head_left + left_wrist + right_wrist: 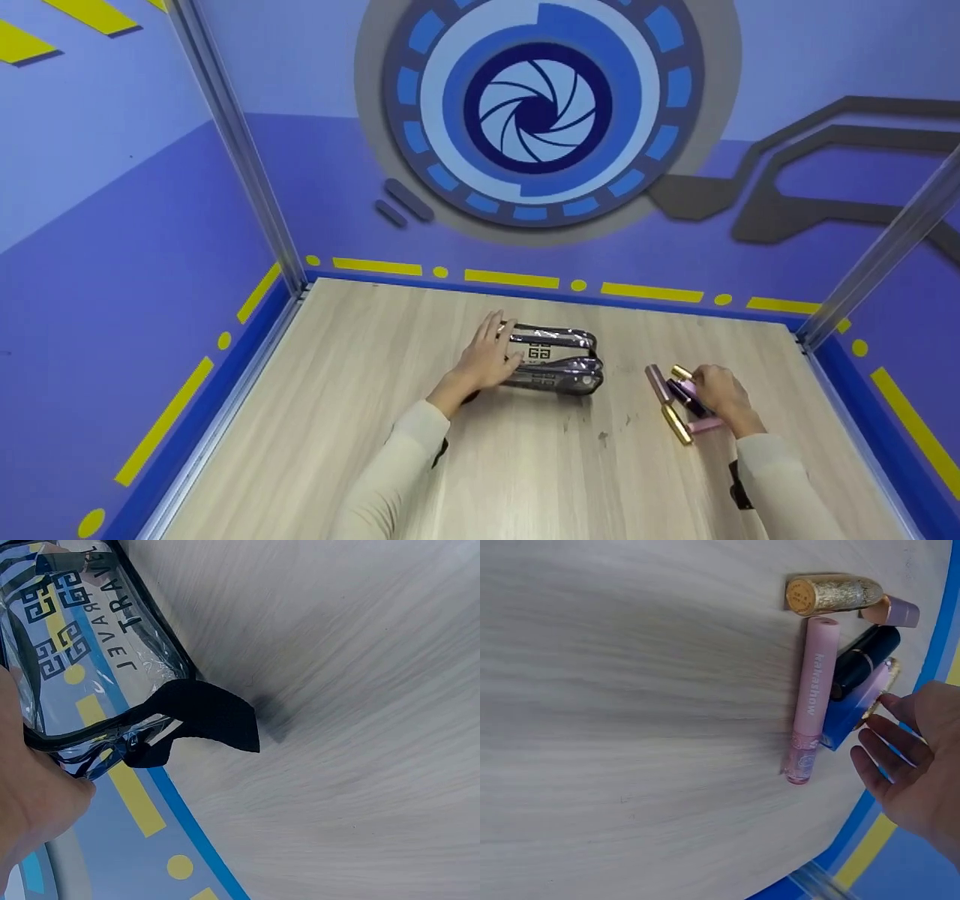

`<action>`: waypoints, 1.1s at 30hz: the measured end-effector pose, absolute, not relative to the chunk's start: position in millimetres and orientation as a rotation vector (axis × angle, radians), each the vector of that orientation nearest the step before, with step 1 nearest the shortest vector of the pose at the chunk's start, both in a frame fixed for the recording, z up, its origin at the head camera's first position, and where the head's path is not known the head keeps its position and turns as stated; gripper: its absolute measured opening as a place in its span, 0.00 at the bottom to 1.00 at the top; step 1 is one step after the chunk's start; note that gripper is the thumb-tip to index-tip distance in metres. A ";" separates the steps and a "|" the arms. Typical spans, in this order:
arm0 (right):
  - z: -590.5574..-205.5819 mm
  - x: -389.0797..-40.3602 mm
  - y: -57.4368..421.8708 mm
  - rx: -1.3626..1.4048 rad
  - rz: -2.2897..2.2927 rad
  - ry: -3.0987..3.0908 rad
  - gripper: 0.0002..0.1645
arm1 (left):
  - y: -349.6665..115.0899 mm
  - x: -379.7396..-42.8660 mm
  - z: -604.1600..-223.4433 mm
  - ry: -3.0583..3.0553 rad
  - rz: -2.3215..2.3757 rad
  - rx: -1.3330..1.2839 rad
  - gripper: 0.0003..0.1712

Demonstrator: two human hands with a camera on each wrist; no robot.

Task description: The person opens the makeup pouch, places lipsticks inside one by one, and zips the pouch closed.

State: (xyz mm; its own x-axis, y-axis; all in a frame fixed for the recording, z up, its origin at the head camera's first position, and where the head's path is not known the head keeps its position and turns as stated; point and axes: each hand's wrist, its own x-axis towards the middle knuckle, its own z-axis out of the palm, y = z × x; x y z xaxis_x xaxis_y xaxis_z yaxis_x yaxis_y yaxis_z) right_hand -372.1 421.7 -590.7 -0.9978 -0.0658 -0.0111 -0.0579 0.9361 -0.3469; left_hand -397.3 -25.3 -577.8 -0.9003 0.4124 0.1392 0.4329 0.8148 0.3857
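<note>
Here, left hand grips clear pouch; right hand, fingers parted, beside gold tube toward surface's right edge.

Showing black trim, black key-pattern logo on clear pouch. Sporting white lettering on pink tube, glitter on gold tube, thin pale band on black tube. Going mauve on short tube, blue fading to lilac on box. Running pale grain over table, yellow dashes, dots along blue-violet wall. Showing cream on sleeves.
</note>
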 end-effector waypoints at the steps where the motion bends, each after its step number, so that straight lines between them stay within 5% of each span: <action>1: -591.5 -373.2 422.9 -0.088 -0.541 3.066 0.14 | -25.1 -396.1 -576.6 -2.944 -0.660 -0.687 0.40; 25: -602.1 -382.6 424.6 0.161 -0.680 3.118 0.12 | -24.7 -396.3 -574.5 -2.980 -0.666 -0.676 0.41; 33: -575.0 -383.6 388.2 -0.143 -0.768 3.304 0.12 | -25.6 -397.8 -575.0 -2.971 -0.650 -0.665 0.40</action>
